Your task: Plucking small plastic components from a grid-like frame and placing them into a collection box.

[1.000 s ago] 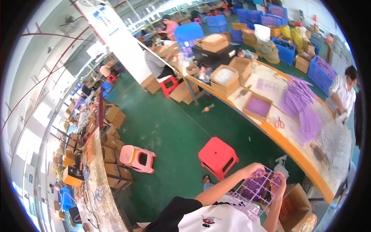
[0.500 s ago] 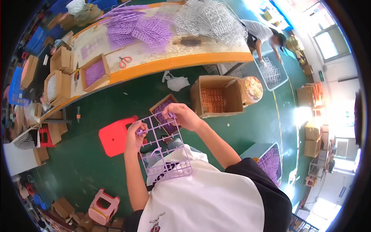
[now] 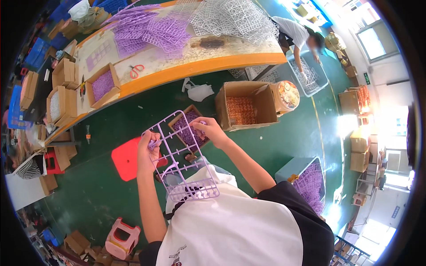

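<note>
A purple plastic sprue frame, a grid of thin runners with short stubs, is held up in front of my torso. My left hand is closed on its left edge, with small purple parts showing between the fingers. Beside the frame's upper right edge, my right hand pinches a small purple plastic part; whether those fingers also touch the frame is unclear. Behind the frame, on the floor, stands a cardboard box of small purple parts, partly hidden.
A workbench carries purple sprue frames, white sprue frames, and red-handled scissors. Around me stand a red stool, a large carton and a bin of purple frames. Another person reaches into a bin.
The frame's top has risen and swung left, clear of most of my right hand. My left hand has shifted slightly left. The other person's arm has moved within the bin.
</note>
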Motion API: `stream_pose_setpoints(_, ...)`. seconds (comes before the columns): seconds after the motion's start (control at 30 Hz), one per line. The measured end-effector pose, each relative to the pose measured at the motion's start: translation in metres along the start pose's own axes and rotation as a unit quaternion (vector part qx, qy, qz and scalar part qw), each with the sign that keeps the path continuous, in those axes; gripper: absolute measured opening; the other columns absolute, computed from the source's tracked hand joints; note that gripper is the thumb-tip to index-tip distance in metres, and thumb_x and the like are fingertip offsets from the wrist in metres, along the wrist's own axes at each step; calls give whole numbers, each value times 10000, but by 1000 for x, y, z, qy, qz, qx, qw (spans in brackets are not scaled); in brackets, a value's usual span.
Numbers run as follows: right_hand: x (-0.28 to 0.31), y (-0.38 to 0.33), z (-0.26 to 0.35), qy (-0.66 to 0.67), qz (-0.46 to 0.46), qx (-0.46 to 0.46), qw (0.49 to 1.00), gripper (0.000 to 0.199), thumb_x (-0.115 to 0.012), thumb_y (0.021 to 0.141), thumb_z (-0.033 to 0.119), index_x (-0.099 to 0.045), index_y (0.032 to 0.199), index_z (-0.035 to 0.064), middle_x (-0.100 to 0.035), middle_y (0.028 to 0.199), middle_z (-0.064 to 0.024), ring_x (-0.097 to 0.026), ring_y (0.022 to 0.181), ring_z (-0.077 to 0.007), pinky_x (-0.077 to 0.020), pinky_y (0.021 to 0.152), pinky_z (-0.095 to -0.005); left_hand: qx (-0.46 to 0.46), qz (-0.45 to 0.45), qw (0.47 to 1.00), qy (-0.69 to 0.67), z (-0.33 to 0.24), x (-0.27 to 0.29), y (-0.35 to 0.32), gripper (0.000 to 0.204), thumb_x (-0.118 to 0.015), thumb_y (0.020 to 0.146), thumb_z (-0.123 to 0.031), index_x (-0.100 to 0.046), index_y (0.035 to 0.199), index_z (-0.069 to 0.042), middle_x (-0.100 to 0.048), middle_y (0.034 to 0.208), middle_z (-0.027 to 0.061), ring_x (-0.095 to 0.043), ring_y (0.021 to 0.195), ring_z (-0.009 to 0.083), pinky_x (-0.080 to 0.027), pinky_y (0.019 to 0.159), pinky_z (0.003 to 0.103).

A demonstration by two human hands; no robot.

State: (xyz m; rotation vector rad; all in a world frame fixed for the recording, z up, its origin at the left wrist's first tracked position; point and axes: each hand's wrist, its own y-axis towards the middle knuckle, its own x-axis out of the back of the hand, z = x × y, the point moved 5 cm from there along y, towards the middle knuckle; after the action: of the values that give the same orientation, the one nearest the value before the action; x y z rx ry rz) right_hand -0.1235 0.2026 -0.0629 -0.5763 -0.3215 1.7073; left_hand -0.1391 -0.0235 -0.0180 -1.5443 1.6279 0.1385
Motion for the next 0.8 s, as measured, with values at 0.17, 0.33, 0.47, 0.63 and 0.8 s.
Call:
stream_pose_setpoints(0.17,33,28,-69,-306,-221,124,918,551,-467,884,397,-436,1260,-5,-469,1231,-184,-465,1098,-295,-347,969,-387,17,9,998,62,18,-5,6,224,-601,876,-250,-569,804,-41,-609,840,69,-554,645,77,-464,528,162)
stream_pose_setpoints(0.33,15,-37,-8,296,103,-59,948,653,-335,906,525,-388,1304,11,-454,1284,-204,-444,1181,-340,-344,993,-429,35,-30,995,88,49,20,29,239,-583,886,-286,-565,837,-53,-589,788,33,-564,667,70,-492,556,143)
stream_pose_setpoints(0.47,9,-68,6,255,133,-49,957,581,-358,927,471,-420,1270,7,-539,1190,-194,-554,1074,-325,-431,915,-417,60,-35,996,62,77,7,53,291,-576,885,-324,-564,814,-43,-563,793,40,-563,728,97,-532,658,204)
stream_pose_setpoints(0.63,29,-81,-1,186,30,9,982,313,-437,930,202,-479,1160,-5,-590,1097,-177,-635,891,-261,-508,780,-354,185,-20,978,-100,115,13,71,525,-492,890,-456,-570,880,64,-583,856,131,-599,835,224,-549,765,316)
stream_pose_setpoints(0.8,45,-88,-16,233,-55,30,970,243,-446,906,138,-497,1096,-4,-599,1078,-181,-645,802,-238,-518,760,-350,269,-54,944,-183,157,39,86,615,-388,909,-488,-523,963,110,-567,934,218,-580,908,325,-522,842,394)
